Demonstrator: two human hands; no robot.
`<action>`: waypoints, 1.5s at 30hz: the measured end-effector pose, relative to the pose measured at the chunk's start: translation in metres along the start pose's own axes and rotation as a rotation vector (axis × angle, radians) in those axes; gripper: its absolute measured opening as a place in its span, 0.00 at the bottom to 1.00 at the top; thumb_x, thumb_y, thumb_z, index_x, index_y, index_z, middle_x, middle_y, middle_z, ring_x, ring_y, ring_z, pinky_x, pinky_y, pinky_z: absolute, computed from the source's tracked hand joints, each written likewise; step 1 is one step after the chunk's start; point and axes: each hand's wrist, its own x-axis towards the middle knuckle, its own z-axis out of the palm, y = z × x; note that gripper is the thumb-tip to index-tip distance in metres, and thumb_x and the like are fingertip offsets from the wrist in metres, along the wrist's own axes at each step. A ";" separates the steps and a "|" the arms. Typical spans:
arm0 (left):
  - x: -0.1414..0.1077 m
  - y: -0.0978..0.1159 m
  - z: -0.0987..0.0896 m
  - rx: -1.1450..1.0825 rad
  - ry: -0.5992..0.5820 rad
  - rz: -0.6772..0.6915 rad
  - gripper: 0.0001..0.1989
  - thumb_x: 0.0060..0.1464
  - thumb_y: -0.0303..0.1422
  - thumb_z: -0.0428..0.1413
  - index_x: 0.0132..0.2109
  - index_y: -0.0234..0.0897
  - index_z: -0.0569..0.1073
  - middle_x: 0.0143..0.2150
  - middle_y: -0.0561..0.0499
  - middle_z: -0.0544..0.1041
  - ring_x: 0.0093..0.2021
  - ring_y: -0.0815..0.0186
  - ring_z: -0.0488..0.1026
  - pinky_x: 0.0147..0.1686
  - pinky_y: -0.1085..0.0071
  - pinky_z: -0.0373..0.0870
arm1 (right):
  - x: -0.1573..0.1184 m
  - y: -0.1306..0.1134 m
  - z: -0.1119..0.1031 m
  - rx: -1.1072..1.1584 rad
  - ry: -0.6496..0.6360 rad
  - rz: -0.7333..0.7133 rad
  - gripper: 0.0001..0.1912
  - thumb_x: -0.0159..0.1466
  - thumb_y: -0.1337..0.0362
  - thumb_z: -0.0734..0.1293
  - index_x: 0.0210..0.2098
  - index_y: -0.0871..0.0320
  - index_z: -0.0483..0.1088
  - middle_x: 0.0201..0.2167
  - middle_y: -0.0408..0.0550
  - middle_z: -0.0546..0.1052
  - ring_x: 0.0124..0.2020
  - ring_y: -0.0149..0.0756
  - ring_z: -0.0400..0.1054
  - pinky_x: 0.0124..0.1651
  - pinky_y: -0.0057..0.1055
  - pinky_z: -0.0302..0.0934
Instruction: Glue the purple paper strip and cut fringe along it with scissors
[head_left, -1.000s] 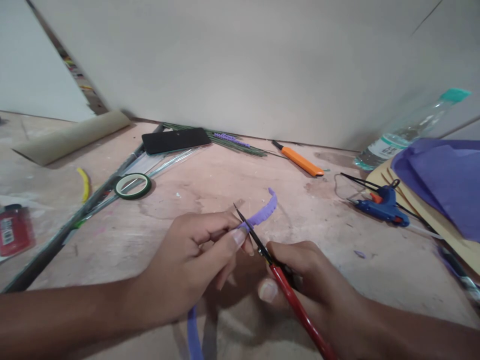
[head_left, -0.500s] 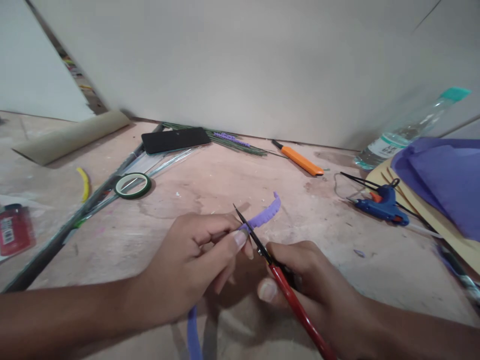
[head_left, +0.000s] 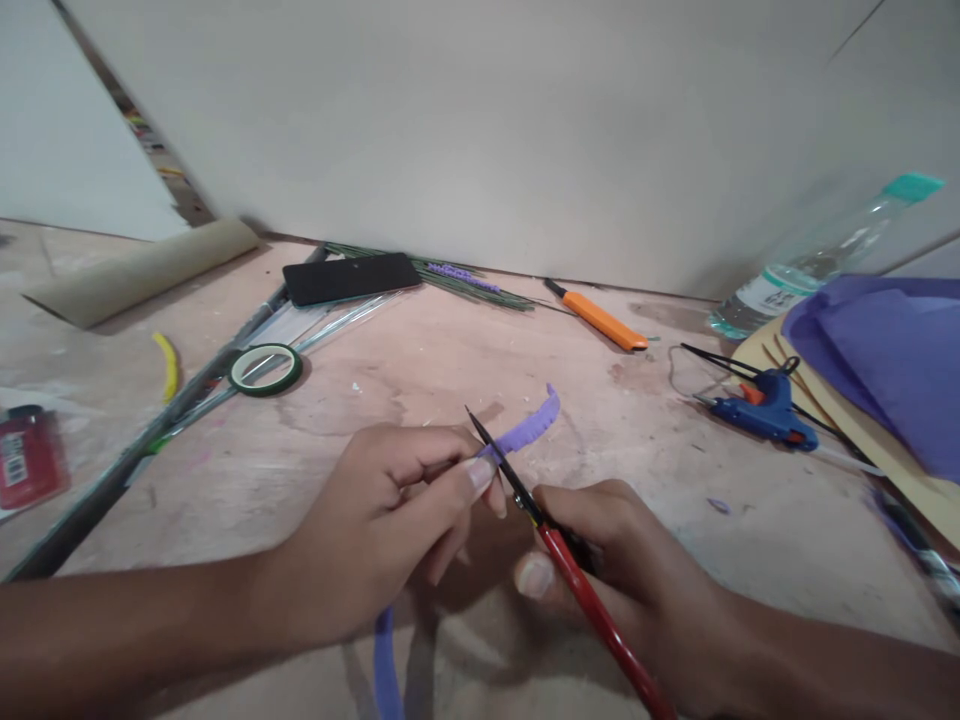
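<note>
A purple strip [head_left: 531,428] with one notched edge is pinched between the thumb and fingers of my left hand [head_left: 412,500]. Its curled end sticks out to the right, and another length hangs below the hand. My right hand [head_left: 622,560] is closed on red-handled scissors [head_left: 581,590]. Their dark blades cross the strip just beside my left thumb tip; whether they are fully closed is hard to tell.
Behind the hands lie green tape [head_left: 266,370], a black phone [head_left: 352,280], green stems [head_left: 510,298] and an orange cutter [head_left: 604,320]. At the right are a blue glue gun [head_left: 772,410], a bottle [head_left: 802,275] and purple sheets [head_left: 900,360]. A cardboard tube [head_left: 146,275] rests at left.
</note>
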 end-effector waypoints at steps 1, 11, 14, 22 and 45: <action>0.000 0.000 0.000 0.005 0.000 -0.001 0.15 0.70 0.35 0.55 0.34 0.37 0.79 0.14 0.60 0.71 0.15 0.75 0.61 0.17 0.82 0.58 | 0.000 0.000 0.000 -0.005 0.004 -0.002 0.25 0.73 0.44 0.74 0.32 0.58 0.74 0.28 0.41 0.73 0.29 0.31 0.62 0.32 0.28 0.58; 0.000 0.002 0.000 -0.018 -0.006 -0.010 0.16 0.71 0.37 0.55 0.33 0.38 0.78 0.15 0.60 0.70 0.15 0.75 0.60 0.16 0.81 0.56 | 0.001 -0.002 -0.001 -0.012 -0.011 -0.008 0.24 0.75 0.44 0.72 0.33 0.57 0.74 0.32 0.44 0.77 0.32 0.34 0.68 0.38 0.30 0.64; 0.000 0.001 0.000 -0.036 -0.008 -0.031 0.16 0.71 0.38 0.56 0.34 0.38 0.79 0.15 0.59 0.71 0.16 0.74 0.61 0.17 0.81 0.56 | 0.001 -0.004 -0.001 -0.006 -0.005 0.011 0.24 0.74 0.44 0.73 0.33 0.57 0.74 0.31 0.44 0.75 0.33 0.35 0.68 0.38 0.31 0.65; 0.000 -0.003 0.001 -0.153 -0.045 -0.101 0.15 0.71 0.40 0.58 0.38 0.37 0.80 0.18 0.58 0.72 0.18 0.73 0.63 0.18 0.80 0.56 | 0.000 -0.004 -0.001 -0.049 -0.001 0.000 0.32 0.74 0.34 0.68 0.33 0.56 0.76 0.30 0.46 0.75 0.30 0.35 0.67 0.37 0.32 0.69; 0.003 0.008 0.004 0.088 0.098 0.043 0.15 0.65 0.34 0.54 0.29 0.38 0.76 0.14 0.60 0.69 0.14 0.75 0.62 0.15 0.83 0.58 | -0.002 0.002 -0.002 -0.143 0.046 -0.005 0.31 0.72 0.36 0.71 0.29 0.55 0.67 0.26 0.41 0.69 0.27 0.33 0.62 0.33 0.32 0.61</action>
